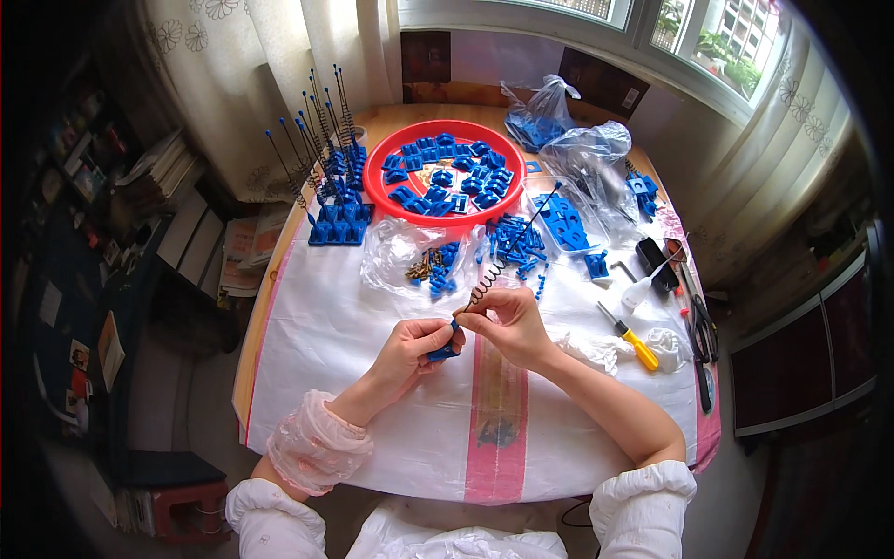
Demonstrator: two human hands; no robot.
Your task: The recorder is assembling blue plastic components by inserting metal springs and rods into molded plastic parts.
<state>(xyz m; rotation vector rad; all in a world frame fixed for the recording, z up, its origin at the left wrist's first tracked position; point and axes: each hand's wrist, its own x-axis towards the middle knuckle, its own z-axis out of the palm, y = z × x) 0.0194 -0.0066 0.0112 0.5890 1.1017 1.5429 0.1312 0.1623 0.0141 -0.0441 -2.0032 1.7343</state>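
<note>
On the white plastic-covered table point(354, 307), at frame centre, the left hand point(410, 349) pinches a small blue plastic clip point(444, 353); the right hand point(510, 321) grips a coiled wire spring rod point(503, 256), apparently entering it. Best kept aligned and steady.

The small plastic part point(444, 353) pinched in the left hand point(410, 349) is bright blue, like the loose clips point(445, 175) heaped in the red round tray point(377, 185). The coiled spring wire point(507, 252) is dark with a blue tip. A white sheet point(326, 326) with a pink stripe covers the tan wooden tabletop point(250, 345). The screwdriver point(631, 339) has a yellow handle. The curtain point(200, 56) is cream with a pale flower pattern
</note>
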